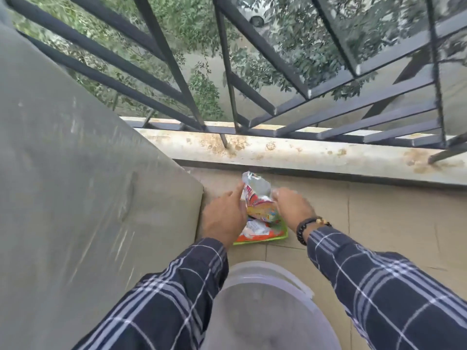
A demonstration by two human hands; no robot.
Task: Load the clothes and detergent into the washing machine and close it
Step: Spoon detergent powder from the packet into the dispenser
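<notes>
Hands are held close together beside the grey-covered bulk (pixel 75 173), low over the tiled floor (pixel 379 223), at the detergent pouch (pixel 257 205) stood there. The right hand (pixel 293 208) is pinched on its edge and the left hand (pixel 223 218) is laid alongside, grip undiscernible. Light, limp, slick film is judged, best taken just below the crumpled top.

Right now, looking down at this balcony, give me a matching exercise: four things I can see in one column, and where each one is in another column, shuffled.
Things
1. detergent packet
2. bead bracelet
3. railing
4. plastic tub

Places
A. above the stained ledge
B. nearest the camera, at the bottom of the view
C. between the left hand and the right hand
D. on the right wrist

Pairs: 1-C, 2-D, 3-A, 4-B
</notes>
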